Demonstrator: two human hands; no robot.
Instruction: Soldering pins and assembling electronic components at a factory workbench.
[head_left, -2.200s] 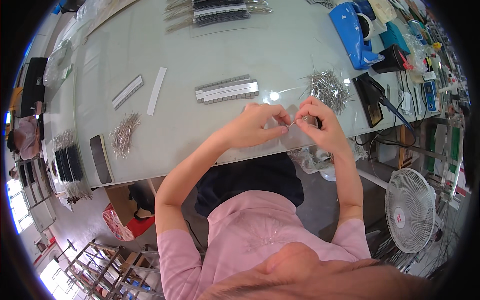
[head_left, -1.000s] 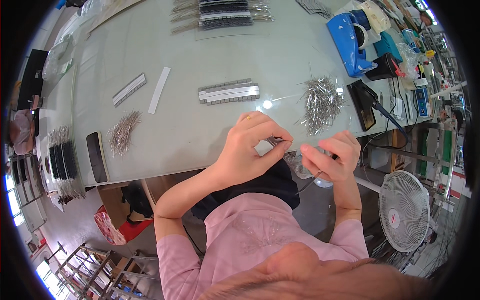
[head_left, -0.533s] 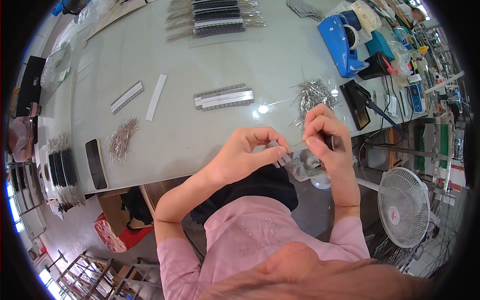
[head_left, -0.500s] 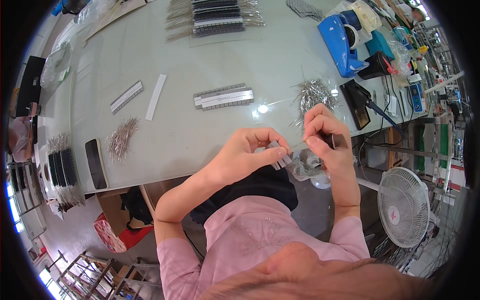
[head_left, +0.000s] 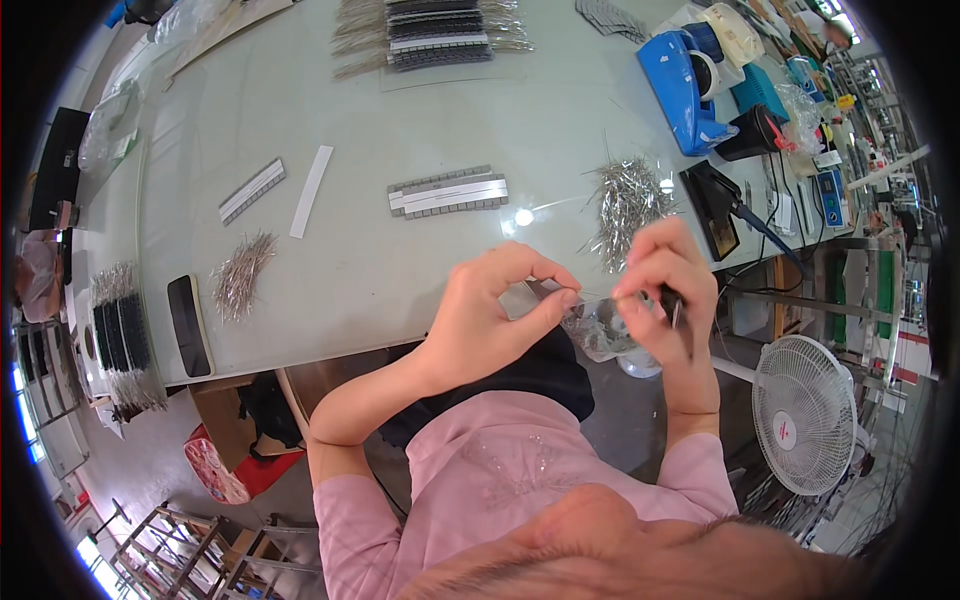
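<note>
My left hand [head_left: 495,310] is closed at the table's front edge, thumb and forefinger pinched. A small grey segmented strip [head_left: 541,288] shows only as a sliver between its fingers. Just to the right, my right hand [head_left: 665,295] is bent and partly smeared by motion. A slim dark tool [head_left: 670,302] is tucked in its palm; its kind I cannot make out. A hair-thin wire seems to run between both fingertips. Behind the right hand lies a pile of silvery wire leads [head_left: 630,205]. Grey segmented strips with white bands [head_left: 448,192] lie ahead of my left hand.
At left are another grey strip [head_left: 252,190], a white strip [head_left: 312,192], a smaller lead pile [head_left: 243,277] and a phone [head_left: 190,325]. A blue tape dispenser [head_left: 683,95] and black tray [head_left: 710,210] stand right. Below are a clear plastic bag [head_left: 600,335] and fan [head_left: 805,415].
My left hand has turned, so the grey strip is mostly hidden now. My right hand has shifted slightly right, its fingers blurred, and the dark tool shows more.
</note>
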